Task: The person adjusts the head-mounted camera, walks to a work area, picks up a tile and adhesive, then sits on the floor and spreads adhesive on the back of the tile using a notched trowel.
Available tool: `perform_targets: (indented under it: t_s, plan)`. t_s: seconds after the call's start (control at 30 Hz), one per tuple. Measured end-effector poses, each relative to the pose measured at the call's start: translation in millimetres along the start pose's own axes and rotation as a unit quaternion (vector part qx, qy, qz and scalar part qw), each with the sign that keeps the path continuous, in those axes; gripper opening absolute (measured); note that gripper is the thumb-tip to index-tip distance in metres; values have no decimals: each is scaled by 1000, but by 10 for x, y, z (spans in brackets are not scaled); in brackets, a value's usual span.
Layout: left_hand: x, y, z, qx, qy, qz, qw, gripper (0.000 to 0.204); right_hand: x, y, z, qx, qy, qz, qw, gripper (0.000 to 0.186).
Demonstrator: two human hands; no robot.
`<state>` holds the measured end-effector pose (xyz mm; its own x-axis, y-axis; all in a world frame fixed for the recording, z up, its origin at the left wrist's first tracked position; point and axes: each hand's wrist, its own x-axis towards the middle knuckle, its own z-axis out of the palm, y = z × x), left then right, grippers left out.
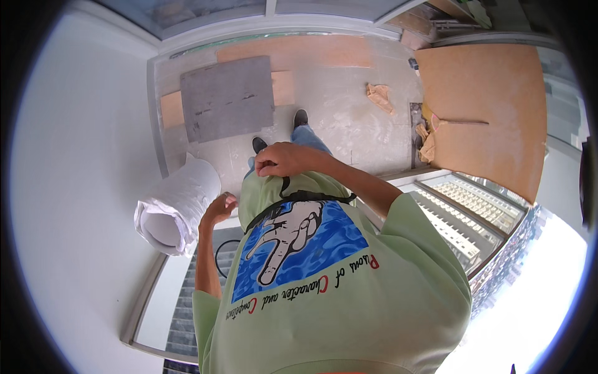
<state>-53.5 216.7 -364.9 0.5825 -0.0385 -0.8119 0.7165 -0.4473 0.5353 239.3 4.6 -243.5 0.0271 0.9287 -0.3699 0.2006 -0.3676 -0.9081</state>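
Curling mid-frame over the green shirt (405,274), right hand (280,160); left hand (219,208) bends near the white roll (182,192). Can't tell either's pinch; light fingers should help.

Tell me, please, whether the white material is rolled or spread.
Rolled: the white material near the left hand forms a cylinder, its round end showing.

You wear a light green short-sleeved T-shirt (374,318); at lower centre, its blue wave-patterned panel (339,246) carries a white, black-outlined hand drawing (289,225) above black-and-red lettering. A black strap (330,197) circles your waist, above blue jeans (311,138) and 2 dark shoes (301,118) at upper centre.
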Motion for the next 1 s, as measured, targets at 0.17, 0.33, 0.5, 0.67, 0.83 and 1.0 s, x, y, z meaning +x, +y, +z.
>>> perform_targets:
  t_s: [0.17, 0.33, 0.5, 0.67, 0.83, 1.0]
  plan:
    - [147, 26, -144, 39, -115, 19, 992, 36, -425, 864, -17, -85, 214, 82, 970, 26]
    - [333, 591, -551, 84, -63, 35, 994, 39, -1513, 1871, 17, -104, 251, 276, 922, 42]
    - [714, 1648, -880, 153, -22, 49, 987, 40, -2672, 2229, 116, 446, 207, 299, 818, 62]
    - [1348, 2842, -759, 182, -54, 99, 977, 40, -3465, 2526, 36, 484, 229, 221, 815, 31]
    - [1939, 3755, -311, 253, -137, 142, 947, 37, -3725, 2997, 16, 503, 516, 138, 680, 27]
    - [2377, 4389, 86, 271, -219, 175, 921, 35, -3755, 3344, 82, 518, 631, 131, 562, 26]
